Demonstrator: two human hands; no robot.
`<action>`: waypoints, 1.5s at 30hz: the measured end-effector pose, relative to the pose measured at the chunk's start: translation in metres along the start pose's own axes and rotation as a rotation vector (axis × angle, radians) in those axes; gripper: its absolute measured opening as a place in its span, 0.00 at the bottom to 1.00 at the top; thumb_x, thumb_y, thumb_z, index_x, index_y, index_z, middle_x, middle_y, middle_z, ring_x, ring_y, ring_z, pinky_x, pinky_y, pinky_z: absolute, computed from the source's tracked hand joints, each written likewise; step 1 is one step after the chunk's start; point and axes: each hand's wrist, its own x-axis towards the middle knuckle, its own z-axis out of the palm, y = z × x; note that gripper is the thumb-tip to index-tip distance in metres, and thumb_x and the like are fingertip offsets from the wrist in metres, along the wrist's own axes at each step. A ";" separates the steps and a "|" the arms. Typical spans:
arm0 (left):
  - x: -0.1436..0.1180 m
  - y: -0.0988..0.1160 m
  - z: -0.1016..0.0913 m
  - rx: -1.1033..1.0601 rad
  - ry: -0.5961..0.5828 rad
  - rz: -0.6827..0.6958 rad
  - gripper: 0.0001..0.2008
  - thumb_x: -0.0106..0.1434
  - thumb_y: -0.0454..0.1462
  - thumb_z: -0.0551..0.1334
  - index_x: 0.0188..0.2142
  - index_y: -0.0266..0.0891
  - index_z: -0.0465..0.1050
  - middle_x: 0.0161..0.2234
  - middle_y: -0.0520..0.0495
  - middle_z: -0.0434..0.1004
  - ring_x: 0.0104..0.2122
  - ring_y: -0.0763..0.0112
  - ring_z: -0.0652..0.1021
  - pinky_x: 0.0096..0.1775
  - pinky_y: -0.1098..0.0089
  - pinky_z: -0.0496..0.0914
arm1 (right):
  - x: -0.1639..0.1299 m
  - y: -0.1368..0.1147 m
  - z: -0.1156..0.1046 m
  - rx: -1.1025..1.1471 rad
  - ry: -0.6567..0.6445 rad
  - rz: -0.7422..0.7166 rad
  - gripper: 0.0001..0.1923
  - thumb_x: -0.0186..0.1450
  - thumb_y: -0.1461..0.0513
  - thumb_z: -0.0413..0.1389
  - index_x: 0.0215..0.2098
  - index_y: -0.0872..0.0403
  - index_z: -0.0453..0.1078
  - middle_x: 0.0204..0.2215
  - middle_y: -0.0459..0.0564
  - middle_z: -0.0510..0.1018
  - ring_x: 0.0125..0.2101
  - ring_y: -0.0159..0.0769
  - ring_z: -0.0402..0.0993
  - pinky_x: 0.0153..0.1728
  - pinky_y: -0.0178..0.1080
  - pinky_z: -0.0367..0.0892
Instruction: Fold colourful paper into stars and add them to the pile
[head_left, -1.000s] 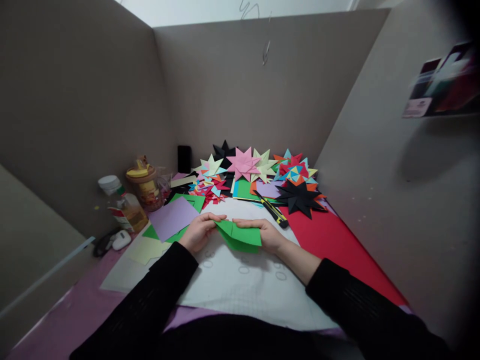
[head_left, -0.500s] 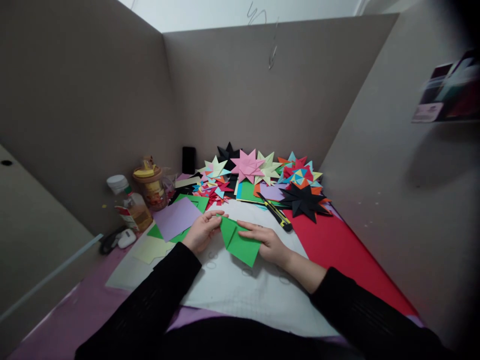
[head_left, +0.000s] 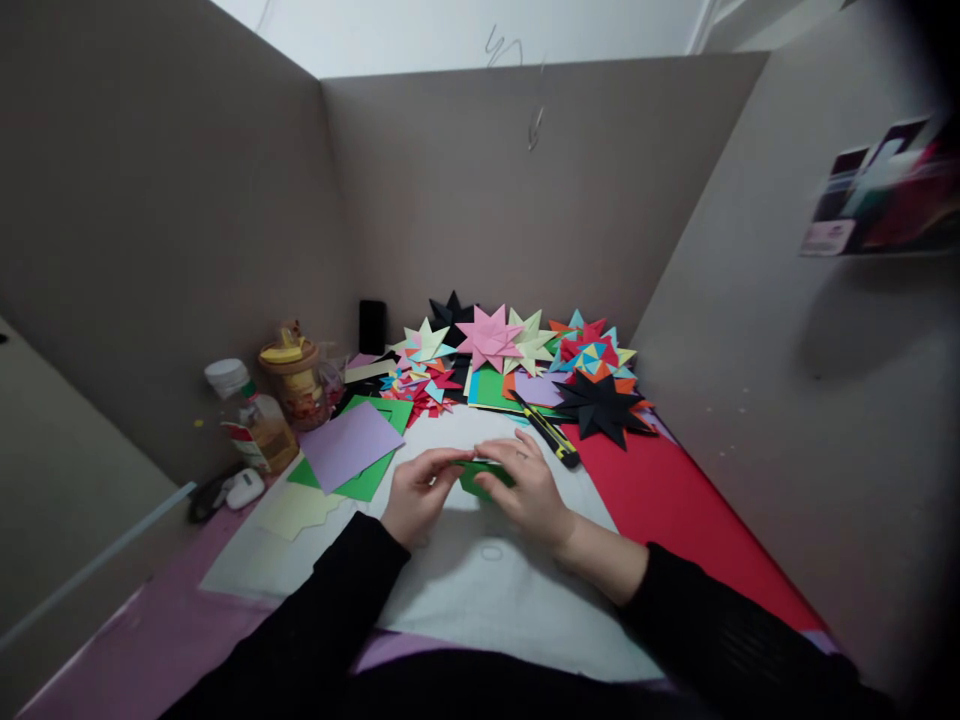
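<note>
A folded piece of green paper [head_left: 480, 482] is held between my two hands above the white sheet [head_left: 480, 610]. My left hand [head_left: 421, 492] pinches its left end between thumb and fingers. On the other side, my right hand [head_left: 529, 490] grips the paper, thumb in front and fingers over the top edge. The paper is tipped so that only a narrow part of its face shows; the fingers hide much of the rest. A yellow-and-black utility knife [head_left: 551, 432] lies just beyond my right hand.
Folded paper stars, among them a pink star [head_left: 489, 338] and a black star [head_left: 606, 408], are heaped at the back. Red paper [head_left: 682, 510] lies right. Purple paper [head_left: 351, 445], a bottle [head_left: 259, 425] and a cup [head_left: 296, 385] are left. Grey partitions [head_left: 487, 190] enclose the desk.
The green paper has been tilted from showing its broad face to nearly edge-on. My right hand has curled, with its thumb now in front of the paper. The camera view has shifted slightly.
</note>
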 end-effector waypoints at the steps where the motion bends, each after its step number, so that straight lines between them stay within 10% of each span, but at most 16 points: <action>1: -0.001 0.001 0.003 -0.041 -0.021 -0.033 0.08 0.58 0.37 0.63 0.38 0.40 0.75 0.37 0.44 0.81 0.38 0.63 0.80 0.42 0.64 0.74 | 0.000 0.000 0.001 0.022 -0.015 0.020 0.10 0.65 0.57 0.53 0.43 0.49 0.71 0.36 0.49 0.80 0.39 0.38 0.75 0.56 0.51 0.53; 12: 0.000 0.002 0.001 -0.050 0.021 -0.125 0.06 0.57 0.37 0.64 0.34 0.38 0.77 0.39 0.43 0.81 0.41 0.61 0.80 0.45 0.62 0.73 | -0.002 -0.001 -0.006 -0.027 0.036 -0.040 0.05 0.65 0.61 0.53 0.35 0.51 0.72 0.30 0.46 0.80 0.35 0.34 0.75 0.52 0.46 0.55; 35: -0.007 0.004 0.008 0.060 0.071 0.212 0.03 0.63 0.32 0.59 0.33 0.38 0.71 0.36 0.45 0.80 0.39 0.68 0.78 0.41 0.68 0.72 | -0.001 -0.012 -0.007 -0.060 0.074 -0.102 0.06 0.64 0.63 0.53 0.31 0.52 0.71 0.27 0.45 0.78 0.32 0.32 0.73 0.48 0.43 0.56; 45: -0.005 0.003 0.007 0.110 0.016 0.051 0.06 0.62 0.37 0.60 0.34 0.37 0.75 0.34 0.45 0.80 0.34 0.69 0.78 0.37 0.71 0.71 | 0.002 -0.013 -0.006 -0.061 0.010 -0.083 0.11 0.66 0.61 0.51 0.28 0.53 0.70 0.23 0.46 0.76 0.29 0.32 0.70 0.42 0.41 0.57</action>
